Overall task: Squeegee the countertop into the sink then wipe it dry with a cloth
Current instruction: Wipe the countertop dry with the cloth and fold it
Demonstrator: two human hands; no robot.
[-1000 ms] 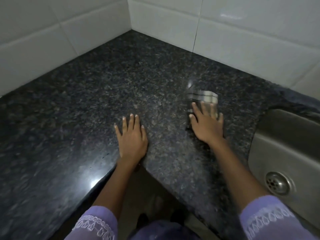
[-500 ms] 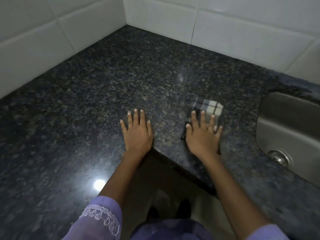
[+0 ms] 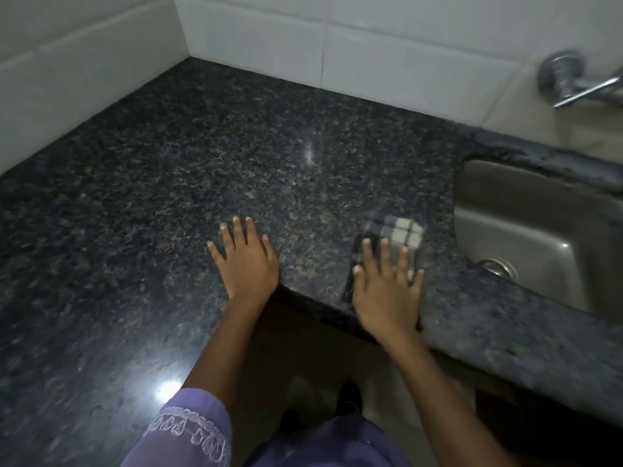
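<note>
A dark speckled granite countertop (image 3: 202, 163) fills an L-shaped corner. A folded checked cloth (image 3: 401, 230), grey and cream, lies on it near the inner front edge, left of the steel sink (image 3: 539, 224). My right hand (image 3: 384, 298) presses flat on the cloth's near half with fingers spread; the far half shows beyond my fingertips. My left hand (image 3: 246, 261) rests flat and open on the bare stone to the left, holding nothing. No squeegee is in view.
White tiled walls (image 3: 269, 38) meet at the back corner. A chrome tap (image 3: 573, 79) sticks out of the wall above the sink, whose drain (image 3: 497, 266) shows at the bottom. The counter's inner edge drops to the floor by my feet.
My right hand has pulled the cloth back toward the front edge and slightly right. The left hand has stayed planted. The view has swung right, bringing the tap in.
</note>
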